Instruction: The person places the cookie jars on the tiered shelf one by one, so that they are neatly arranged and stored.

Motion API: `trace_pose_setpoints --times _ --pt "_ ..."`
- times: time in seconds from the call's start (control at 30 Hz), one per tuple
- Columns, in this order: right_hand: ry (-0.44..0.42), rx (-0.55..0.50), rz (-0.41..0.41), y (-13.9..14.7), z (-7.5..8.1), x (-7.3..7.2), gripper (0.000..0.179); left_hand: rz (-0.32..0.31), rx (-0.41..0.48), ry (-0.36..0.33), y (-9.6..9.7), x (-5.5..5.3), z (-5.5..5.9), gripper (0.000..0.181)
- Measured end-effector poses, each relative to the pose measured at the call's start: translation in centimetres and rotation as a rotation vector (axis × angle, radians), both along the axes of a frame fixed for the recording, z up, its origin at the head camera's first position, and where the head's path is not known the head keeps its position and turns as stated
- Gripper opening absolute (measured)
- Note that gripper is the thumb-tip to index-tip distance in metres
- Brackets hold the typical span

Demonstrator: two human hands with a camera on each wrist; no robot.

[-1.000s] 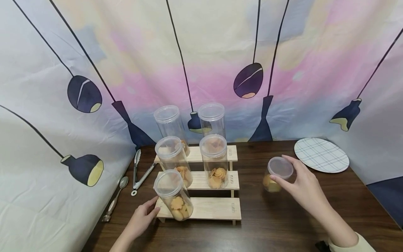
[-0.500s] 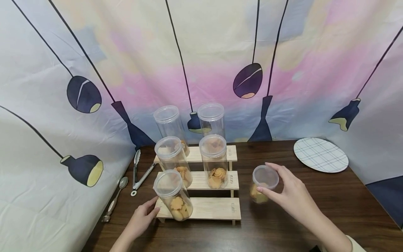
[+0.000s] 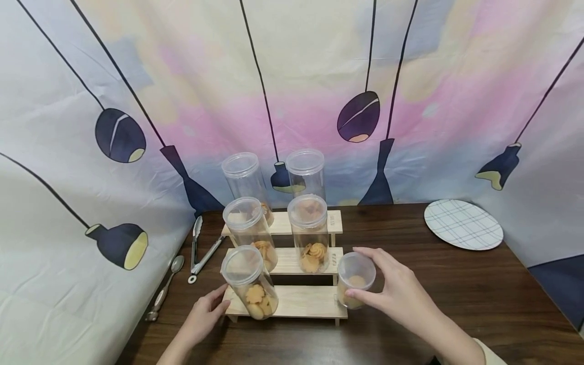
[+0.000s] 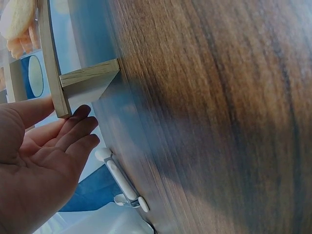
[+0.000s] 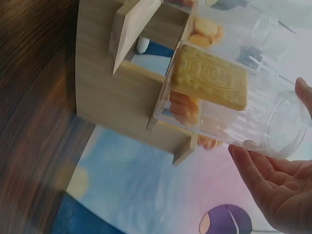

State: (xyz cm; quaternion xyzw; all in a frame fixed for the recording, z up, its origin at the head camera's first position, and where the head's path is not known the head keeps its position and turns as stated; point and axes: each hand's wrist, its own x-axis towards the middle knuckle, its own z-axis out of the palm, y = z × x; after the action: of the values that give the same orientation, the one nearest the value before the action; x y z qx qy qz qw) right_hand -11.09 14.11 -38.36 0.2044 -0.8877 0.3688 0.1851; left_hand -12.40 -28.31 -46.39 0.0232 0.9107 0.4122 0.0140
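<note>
My right hand (image 3: 397, 286) grips a clear plastic jar (image 3: 353, 284) around its lid end, thumb on the near side. Inside it, the right wrist view shows a rectangular biscuit (image 5: 210, 77). The jar overlaps the right end of the lowest step of a three-step wooden rack (image 3: 305, 301). At that step's left end, my left hand (image 3: 203, 314) pinches the board's edge, thumb on one face and fingers on the other, as the left wrist view shows. Close to it, a jar of flower-shaped cookies (image 3: 251, 284) stands on the same step.
Lidded jars stand on the middle step, one of them a cookie jar (image 3: 310, 235); two more jars stand on the top step. Metal tongs (image 3: 205, 258) and a spoon (image 3: 166, 289) lie left of the rack. A checked plate (image 3: 463, 225) lies at the back right.
The right hand has carried its jar leftward and toward the person, from the open table to the rack's right end. The left hand has stayed at the rack.
</note>
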Motion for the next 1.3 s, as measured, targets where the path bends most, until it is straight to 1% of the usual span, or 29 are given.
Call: trace_pose_setpoints --times 0.17,0.37,0.57,0.77,0.97,1.13,1.3 --pt "0.029 -0.01 0.07 -1.5 -0.4 -0.3 0.075 0.001 0.003 -0.003 0.0 0.0 0.1 0.044" --pt "0.03 -0.024 0.125 -3.0 -0.8 -0.4 0.075 0.006 0.001 -0.016 0.0 0.1 0.1 0.044" --pt "-0.008 -0.038 0.134 -4.3 -0.9 -0.3 0.077 0.005 0.009 -0.02 -0.1 0.1 0.0 0.045" --pt "-0.05 -0.091 0.164 -5.3 -1.1 -0.6 0.078 0.002 0.018 -0.027 -0.2 -0.1 -0.2 0.045" --pt "-0.049 -0.064 0.162 -6.2 -1.8 -0.8 0.077 -0.003 0.016 -0.026 -0.2 -0.1 -0.1 0.046" --pt "-0.024 -0.039 0.167 -6.6 -2.4 -1.1 0.078 -0.014 0.008 -0.021 -0.3 -0.2 -0.2 0.047" --pt "-0.021 -0.023 0.157 -6.8 -2.7 -1.3 0.077 -0.009 0.008 -0.015 -0.3 -0.1 -0.2 0.046"
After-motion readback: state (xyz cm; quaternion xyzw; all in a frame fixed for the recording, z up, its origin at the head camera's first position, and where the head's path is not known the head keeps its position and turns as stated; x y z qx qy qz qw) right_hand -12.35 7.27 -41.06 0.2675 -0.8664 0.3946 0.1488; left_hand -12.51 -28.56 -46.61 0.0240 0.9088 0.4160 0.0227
